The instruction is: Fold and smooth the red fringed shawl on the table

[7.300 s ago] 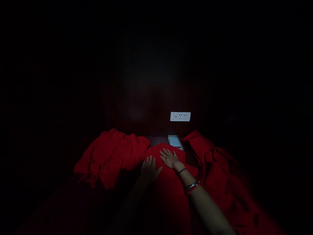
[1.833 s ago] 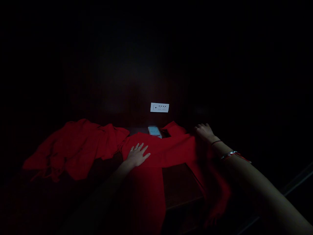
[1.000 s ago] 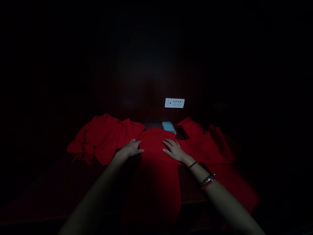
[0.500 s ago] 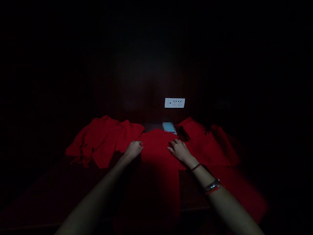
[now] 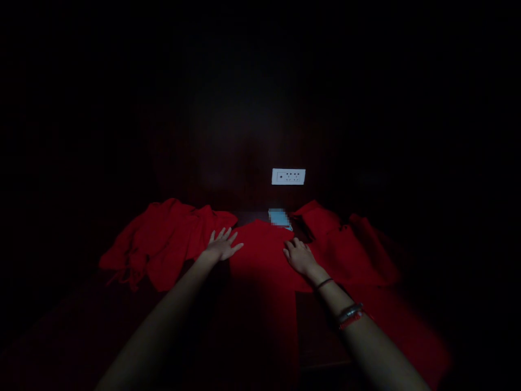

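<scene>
A red cloth (image 5: 260, 255) lies spread flat on a dark wooden surface in very dim light. My left hand (image 5: 222, 245) rests on its far left edge with the fingers spread flat. My right hand (image 5: 300, 255) lies on the cloth's far right part, fingers loosely bent against the fabric; I cannot make out whether they pinch it. A thin band and bracelets sit on my right wrist.
A crumpled red cloth (image 5: 163, 241) lies to the left and another red cloth (image 5: 350, 244) to the right. A white wall socket (image 5: 288, 176) is on the dark back panel, a small pale blue object (image 5: 279, 217) below it. The bare wooden surface (image 5: 313, 320) shows at the near right.
My left hand has gone from a closed grip at the cloth's edge to fingers spread flat. My right hand has stayed in nearly the same place on the cloth.
</scene>
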Tool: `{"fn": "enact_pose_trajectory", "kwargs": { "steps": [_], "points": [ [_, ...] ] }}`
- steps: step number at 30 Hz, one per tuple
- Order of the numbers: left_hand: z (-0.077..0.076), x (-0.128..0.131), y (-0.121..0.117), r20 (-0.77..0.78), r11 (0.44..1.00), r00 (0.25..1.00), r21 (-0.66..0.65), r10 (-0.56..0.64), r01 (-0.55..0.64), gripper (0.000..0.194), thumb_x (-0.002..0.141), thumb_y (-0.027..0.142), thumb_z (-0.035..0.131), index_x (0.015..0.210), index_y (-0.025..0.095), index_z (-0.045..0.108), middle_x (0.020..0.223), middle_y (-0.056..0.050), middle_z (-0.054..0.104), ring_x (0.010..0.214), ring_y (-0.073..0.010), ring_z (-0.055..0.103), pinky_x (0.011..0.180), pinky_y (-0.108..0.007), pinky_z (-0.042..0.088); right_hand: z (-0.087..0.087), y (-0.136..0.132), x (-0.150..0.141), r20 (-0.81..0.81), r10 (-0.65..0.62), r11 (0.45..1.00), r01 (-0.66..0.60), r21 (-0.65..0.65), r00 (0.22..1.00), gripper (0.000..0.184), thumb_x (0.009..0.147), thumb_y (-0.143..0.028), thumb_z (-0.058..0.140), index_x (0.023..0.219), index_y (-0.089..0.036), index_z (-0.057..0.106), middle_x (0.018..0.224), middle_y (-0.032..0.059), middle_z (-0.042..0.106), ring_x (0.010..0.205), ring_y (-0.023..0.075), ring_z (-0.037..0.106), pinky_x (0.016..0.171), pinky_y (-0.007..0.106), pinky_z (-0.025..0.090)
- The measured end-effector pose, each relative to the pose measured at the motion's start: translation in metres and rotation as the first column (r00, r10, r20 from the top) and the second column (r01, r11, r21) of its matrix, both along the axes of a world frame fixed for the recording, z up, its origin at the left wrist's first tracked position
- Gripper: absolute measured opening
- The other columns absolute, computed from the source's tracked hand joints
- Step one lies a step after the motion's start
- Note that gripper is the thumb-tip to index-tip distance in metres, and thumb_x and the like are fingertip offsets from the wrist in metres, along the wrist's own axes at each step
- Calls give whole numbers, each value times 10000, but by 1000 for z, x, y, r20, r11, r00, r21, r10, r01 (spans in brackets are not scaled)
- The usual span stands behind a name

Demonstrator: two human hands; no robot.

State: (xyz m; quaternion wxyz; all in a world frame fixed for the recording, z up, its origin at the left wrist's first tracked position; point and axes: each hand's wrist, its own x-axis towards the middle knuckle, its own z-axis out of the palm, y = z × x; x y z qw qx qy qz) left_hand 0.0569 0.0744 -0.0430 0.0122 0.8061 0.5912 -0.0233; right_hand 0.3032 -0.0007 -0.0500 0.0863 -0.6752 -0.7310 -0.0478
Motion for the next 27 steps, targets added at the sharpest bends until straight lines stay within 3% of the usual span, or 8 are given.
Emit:
{"fn": "enact_pose_trajectory", "kwargs": {
  "steps": [4,8,10,13,17,21,24,27],
  "points": [
    [-4,-5,-6,49,993,998,117,-26,20,673,771,589,139,1290,172,235,1369,-81,143,1248,-247,87,979,-477,79,-1,0,2,-15,-30,999,30,-19,999,433,841,-391,235,1180,-183,407,1152,131,409,1018,227,409,849,352,295],
    [1,2,-36,73,949,987,291,-147,120,590,805,525,191,1263,171,302,1367,-86,165,1248,-230,103,984,-420,144,3,-1,1,-55,-91,995,90,-32,994,457,836,-417,251,1207,-179,372,1173,134,405,1058,229,384,864,353,275],
    [1,7,-52,72,928,964,298,-256,224,555,816,505,190,1256,190,315,1368,-71,172,1248,-215,107,986,-392,159,3,0,1,-67,-109,993,106,-49,992,465,836,-418,254,1222,-177,350,1181,134,403,1074,227,373,875,356,261],
    [-5,12,-68,92,930,934,170,-344,325,569,802,543,169,1280,246,252,1370,-54,169,1242,-236,127,975,-413,173,2,1,2,-63,-102,993,98,-58,993,459,838,-412,258,1226,-181,345,1167,131,415,1069,222,376,874,353,260],
    [-15,11,-70,120,974,968,-11,-222,225,680,730,645,206,1300,279,162,1376,-84,120,1237,-301,81,950,-498,133,3,-2,1,-45,-97,995,97,8,994,423,835,-391,288,1192,-185,383,1157,125,418,1061,217,378,860,334,282],
    [-14,10,-70,156,981,970,-27,-186,193,640,745,616,235,1295,297,166,1380,-74,109,1245,-284,49,952,-497,114,16,-13,-4,-43,-173,975,177,130,984,359,828,-347,320,1105,-155,441,1117,133,437,1035,219,397,816,302,321],
    [-6,12,-76,177,987,972,72,-152,141,473,822,475,211,1244,286,310,1353,-72,222,1235,-243,157,953,-454,157,25,-21,-8,-114,-183,982,186,16,976,346,831,-362,306,1052,-146,462,1005,122,516,920,190,490,735,263,364],
    [5,12,-82,207,964,978,260,4,-59,408,849,357,194,1118,226,471,1225,-103,417,1125,-218,365,926,-407,225,25,-24,-10,-122,-129,987,115,-114,984,358,784,-397,398,1038,-156,473,974,110,549,860,178,532,683,243,381]
  ]
}}
